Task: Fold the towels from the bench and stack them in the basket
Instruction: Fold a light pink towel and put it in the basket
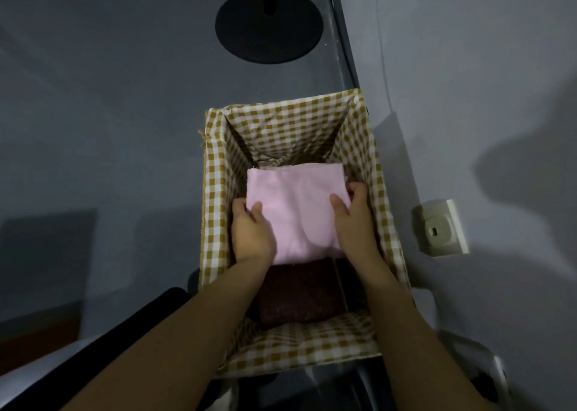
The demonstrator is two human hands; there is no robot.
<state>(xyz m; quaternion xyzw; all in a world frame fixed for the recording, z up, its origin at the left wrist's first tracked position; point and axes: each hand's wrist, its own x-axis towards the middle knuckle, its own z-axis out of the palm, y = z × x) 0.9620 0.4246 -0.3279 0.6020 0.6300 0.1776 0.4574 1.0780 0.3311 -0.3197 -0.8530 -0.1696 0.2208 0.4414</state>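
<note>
Basket (pixel 215 192) on the floor, gingham lining. Inside it, pink towel (pixel 293 211) folded, sitting toward the far end, overlapping a dark towel (pixel 299 292) at the near end. My left hand (pixel 251 232) grips the pink towel's left edge, thumb on top; right hand (pixel 354 217) grips its right edge the same way.

Dim grey floor (pixel 109 129); black round stand base (pixel 268 33); white wall (pixel 468 67), socket (pixel 440 228).
</note>
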